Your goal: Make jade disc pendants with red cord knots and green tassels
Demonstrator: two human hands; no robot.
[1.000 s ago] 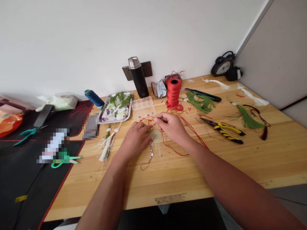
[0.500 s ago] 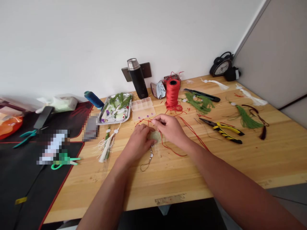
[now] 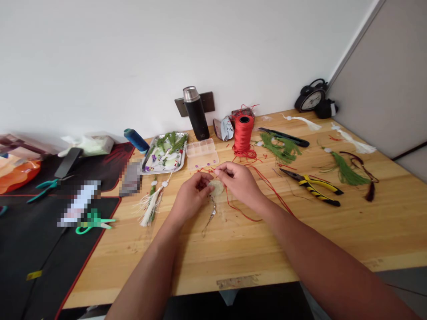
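Note:
My left hand [image 3: 193, 193] pinches the edge of a pale green round pendant [image 3: 217, 188] between thumb and fingers. From the pendant hangs a short beaded strap [image 3: 213, 212] with a thin loop at its end. My right hand [image 3: 238, 182] is closed in a pinch on red cord [image 3: 227, 195] at the pendant's upper side. Slack red cord runs from there across the wood and under my right forearm. The exact knot or crossing between the fingertips is too small to make out.
A red cord spool [image 3: 243, 135], a clear bead box [image 3: 202, 153] and a metal tray [image 3: 165, 153] stand behind my hands. Yellow-black pliers [image 3: 312, 184] and green tassels [image 3: 280, 146] lie right. A white tassel [image 3: 151, 206] and green scissors [image 3: 95, 223] lie left.
The left fingers have shifted on the pendant, so more of its face shows. The right hand keeps its pinch on the cord. The whole view has moved slightly.

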